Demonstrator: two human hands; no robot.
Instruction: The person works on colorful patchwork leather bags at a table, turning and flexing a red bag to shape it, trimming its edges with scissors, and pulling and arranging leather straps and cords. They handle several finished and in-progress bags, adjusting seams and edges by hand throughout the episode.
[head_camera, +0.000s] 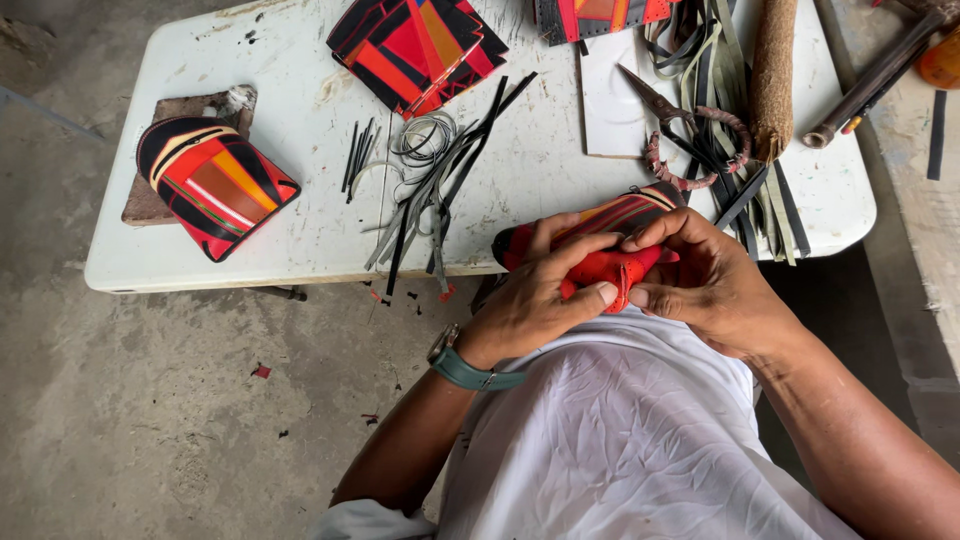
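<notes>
both hands hold one small pouch of red, orange and black striped leather (600, 255) just above the near edge of the white plastic worktop (300, 230), close to the body. the left hand (535, 300) is curled around its lower left end, thumb and fingers closed on it. the right hand (705, 280) is bent over its right end, fingertips pinching the red edge. the pouch lies between the hands, its long axis running from lower left to upper right. a finished striped pouch (213, 183) rests well apart at left; metal scissors (690, 135) lie just beyond the right hand.
</notes>
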